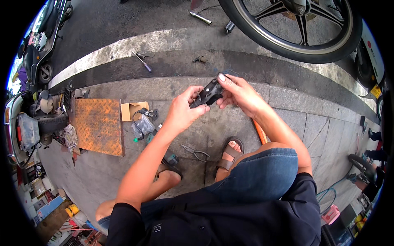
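Above the pavement between my knees I hold a small black mechanical part (pixel 209 91) with a round silver spot on its face; its exact kind I cannot make out. My left hand (pixel 183 108) pinches its lower left end between thumb and fingers. Around its upper right end my right hand (pixel 243 95) is closed, the thumb lying on top. Below my hands, near my sandals, lie pliers (pixel 195 152) with their handles apart. Left of my left forearm are an opened cardboard box (pixel 127 112), a black part with a cable (pixel 151 114) and a clear plastic bag (pixel 143 127).
A motorcycle wheel (pixel 303 30) stands at the far right. On the ground lie a screwdriver (pixel 144 63), a chrome tool (pixel 200 18) and a small dark part (pixel 200 59). A rusty metal plate (pixel 98 125) is at left; a teal-and-black tool (pixel 170 157) lies by my left foot.
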`<state>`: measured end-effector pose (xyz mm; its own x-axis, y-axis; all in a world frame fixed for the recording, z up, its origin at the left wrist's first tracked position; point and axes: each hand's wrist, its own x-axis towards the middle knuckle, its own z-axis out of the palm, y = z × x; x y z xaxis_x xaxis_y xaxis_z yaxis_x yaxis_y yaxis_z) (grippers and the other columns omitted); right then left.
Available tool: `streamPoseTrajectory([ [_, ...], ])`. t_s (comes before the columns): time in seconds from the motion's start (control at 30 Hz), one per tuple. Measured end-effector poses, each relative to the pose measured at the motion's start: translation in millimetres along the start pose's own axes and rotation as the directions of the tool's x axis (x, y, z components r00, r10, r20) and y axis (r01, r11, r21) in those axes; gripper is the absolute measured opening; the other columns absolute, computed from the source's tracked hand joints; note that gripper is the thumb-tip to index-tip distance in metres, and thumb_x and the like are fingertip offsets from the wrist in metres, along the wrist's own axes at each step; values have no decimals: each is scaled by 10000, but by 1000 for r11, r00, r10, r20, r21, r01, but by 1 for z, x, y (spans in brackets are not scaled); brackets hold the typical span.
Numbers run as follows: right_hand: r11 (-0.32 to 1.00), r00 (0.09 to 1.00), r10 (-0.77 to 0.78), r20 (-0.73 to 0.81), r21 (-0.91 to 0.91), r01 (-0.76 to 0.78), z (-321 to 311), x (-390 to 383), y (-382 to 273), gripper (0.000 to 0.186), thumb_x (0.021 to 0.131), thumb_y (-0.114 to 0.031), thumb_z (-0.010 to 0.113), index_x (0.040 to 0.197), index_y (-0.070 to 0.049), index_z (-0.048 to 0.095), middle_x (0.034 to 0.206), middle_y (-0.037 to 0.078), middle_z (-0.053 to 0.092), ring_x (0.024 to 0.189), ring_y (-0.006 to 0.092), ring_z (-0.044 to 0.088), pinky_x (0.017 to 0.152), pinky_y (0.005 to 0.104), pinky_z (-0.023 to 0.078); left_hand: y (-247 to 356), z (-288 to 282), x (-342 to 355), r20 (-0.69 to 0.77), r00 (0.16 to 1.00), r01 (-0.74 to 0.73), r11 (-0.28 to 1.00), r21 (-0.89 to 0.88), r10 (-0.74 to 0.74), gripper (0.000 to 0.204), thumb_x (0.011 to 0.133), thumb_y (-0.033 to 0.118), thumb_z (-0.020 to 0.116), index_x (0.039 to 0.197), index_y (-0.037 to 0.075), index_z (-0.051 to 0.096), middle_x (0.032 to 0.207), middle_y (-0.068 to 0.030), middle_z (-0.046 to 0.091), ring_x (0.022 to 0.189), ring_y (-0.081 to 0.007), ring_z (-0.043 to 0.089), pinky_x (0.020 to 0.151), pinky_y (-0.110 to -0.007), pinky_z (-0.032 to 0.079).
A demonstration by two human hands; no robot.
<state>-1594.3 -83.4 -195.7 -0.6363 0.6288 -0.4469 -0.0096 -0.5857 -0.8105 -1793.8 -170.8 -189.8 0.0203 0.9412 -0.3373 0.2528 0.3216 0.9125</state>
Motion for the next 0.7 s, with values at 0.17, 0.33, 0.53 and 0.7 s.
streamPoseTrajectory([
  [0.17,992,993,100,58,-80,-95,-5,1,-14,799,911,-656,545,1212,84,535,923,157,631,771,192,665,658,312,576,12,-6,-4,103,978,198,960,-198,-181,555,793,158,771,1273,-8,548,946,-11,636,761,-55,547,611,-205,411],
  [0.33,992,990,98,104,-94,-88,-3,2,-11,828,920,-650,536,1253,108,511,929,167,635,803,209,672,669,321,574,13,-9,-9,68,981,189,968,-166,-180,582,800,200,773,1288,-18,543,930,-6,631,727,-49,530,583,-201,390],
  [0.53,995,989,94,112,-38,-90,-2,6,1,767,950,-614,514,1252,91,511,913,161,638,802,205,675,677,311,575,3,-8,-12,41,990,142,981,-133,-137,581,805,173,767,1305,-4,531,991,-41,642,828,-80,584,652,-227,454],
  [0.7,996,989,85,118,8,-87,-1,8,4,698,964,-594,503,1191,65,533,900,140,644,790,191,671,676,303,576,2,-6,-15,-44,999,-10,1000,24,11,593,815,151,765,1332,15,507,1053,-79,637,952,-138,606,812,-283,500],
])
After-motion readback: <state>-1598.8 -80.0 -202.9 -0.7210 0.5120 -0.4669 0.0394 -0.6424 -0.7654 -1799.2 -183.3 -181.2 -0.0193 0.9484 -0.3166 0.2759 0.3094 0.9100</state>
